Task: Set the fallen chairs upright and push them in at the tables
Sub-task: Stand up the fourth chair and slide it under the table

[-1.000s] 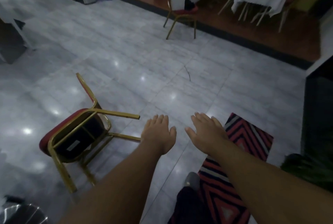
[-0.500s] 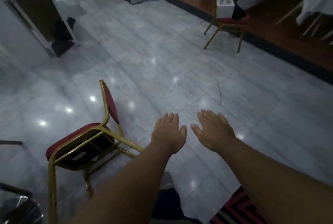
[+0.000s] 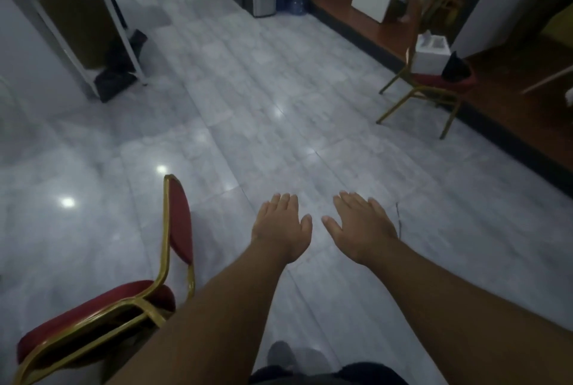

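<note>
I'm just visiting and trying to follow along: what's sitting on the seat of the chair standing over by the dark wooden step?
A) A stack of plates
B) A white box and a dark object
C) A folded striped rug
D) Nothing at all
B: the upright chair at the far right carries a white box on its red seat, with a dark object beside it, whose nature is too dim to tell.

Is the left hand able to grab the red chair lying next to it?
Probably yes. The left hand is open and empty, and the fallen chair lies just to its left with nothing between them.
</note>
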